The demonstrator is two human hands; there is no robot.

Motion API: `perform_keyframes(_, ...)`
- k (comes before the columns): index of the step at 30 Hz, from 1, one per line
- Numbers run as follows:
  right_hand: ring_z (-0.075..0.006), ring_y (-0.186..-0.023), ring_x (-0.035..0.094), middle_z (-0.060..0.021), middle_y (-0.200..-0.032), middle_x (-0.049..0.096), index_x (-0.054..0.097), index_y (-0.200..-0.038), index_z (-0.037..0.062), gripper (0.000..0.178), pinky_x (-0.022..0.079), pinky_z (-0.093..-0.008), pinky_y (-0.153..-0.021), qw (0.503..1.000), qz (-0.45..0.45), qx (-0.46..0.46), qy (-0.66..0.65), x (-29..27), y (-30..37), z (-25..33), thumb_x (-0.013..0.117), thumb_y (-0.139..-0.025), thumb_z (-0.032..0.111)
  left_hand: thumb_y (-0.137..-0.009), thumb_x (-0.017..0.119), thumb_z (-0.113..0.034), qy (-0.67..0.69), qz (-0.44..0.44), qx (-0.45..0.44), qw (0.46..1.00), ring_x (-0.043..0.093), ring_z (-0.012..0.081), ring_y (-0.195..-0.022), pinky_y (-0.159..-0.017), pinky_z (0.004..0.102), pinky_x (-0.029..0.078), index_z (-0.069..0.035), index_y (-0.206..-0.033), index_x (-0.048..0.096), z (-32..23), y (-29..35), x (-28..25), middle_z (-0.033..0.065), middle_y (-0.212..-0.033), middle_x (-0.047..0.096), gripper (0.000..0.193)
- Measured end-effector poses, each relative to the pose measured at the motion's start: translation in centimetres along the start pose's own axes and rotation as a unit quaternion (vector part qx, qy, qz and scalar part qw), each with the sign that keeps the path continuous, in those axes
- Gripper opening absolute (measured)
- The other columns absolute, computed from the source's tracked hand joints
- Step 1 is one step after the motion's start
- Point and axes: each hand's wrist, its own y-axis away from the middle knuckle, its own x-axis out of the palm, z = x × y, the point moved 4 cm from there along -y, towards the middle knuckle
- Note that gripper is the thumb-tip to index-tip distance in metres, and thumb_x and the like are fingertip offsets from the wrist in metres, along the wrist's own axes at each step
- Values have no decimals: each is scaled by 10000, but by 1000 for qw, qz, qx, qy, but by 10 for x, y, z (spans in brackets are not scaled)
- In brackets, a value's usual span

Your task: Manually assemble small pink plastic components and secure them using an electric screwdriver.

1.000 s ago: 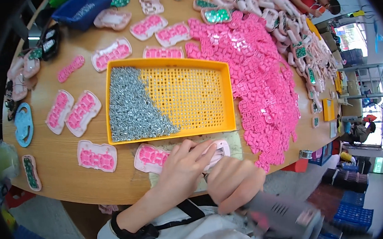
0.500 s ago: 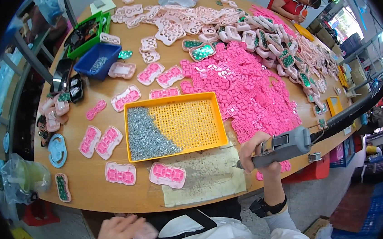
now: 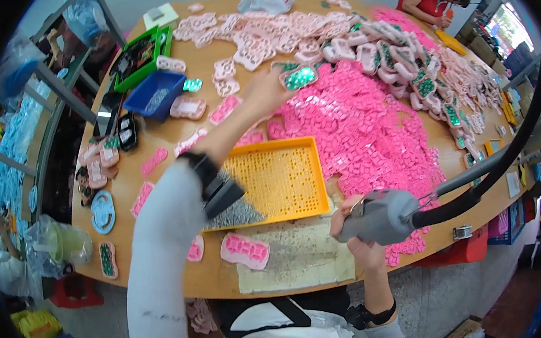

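Note:
My left arm stretches across the yellow tray (image 3: 278,181), and my left hand (image 3: 265,93) is at the edge of a pale pink casing with a shiny green circuit board (image 3: 300,77). Its fingers are blurred and partly hidden, so a grip cannot be made out. My right hand (image 3: 367,254) is wrapped round a grey power screwdriver (image 3: 381,216) above the right end of the worn pale mat (image 3: 297,257). Small silver screws (image 3: 239,214) fill the tray's left part, partly behind my arm. A pale casing with a bright pink insert (image 3: 245,250) lies on the mat's left edge.
Bright pink parts (image 3: 356,123) are heaped right of the tray, with pale casings (image 3: 396,55) piled beyond. A blue bin (image 3: 154,94) and green bin (image 3: 163,49) stand far left. The screwdriver's black cable (image 3: 508,161) arcs right. Another person (image 3: 426,4) sits far right.
My left hand has left the pale pink piece near my lap and swung forward across the tray to the circuit-board casing. My right hand still grips the screwdriver, now tilted differently. The view has shifted slightly.

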Motion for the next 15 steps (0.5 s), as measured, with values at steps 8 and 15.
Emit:
perform_keyframes(8,-161,-744,519,-87,-802,547,422,-1197,8,587,415,-280,-660,999,1,21,44,-1,-1,-1,726,-803,320,-695,756,-371,-76,61,-69,993,569,374,-982,-858,422,475,-15,-1094,589,9,-32,47,211,-1121,521,560)
perform_keyframes(15,-115,-817,541,-58,-904,580,463,-1208,17,556,443,-270,-737,999,6,30,-19,-7,0,-3,747,-734,81,-698,734,-352,-74,81,48,993,589,326,-935,-811,404,488,7,-1012,608,-2,-19,7,188,-996,582,494)
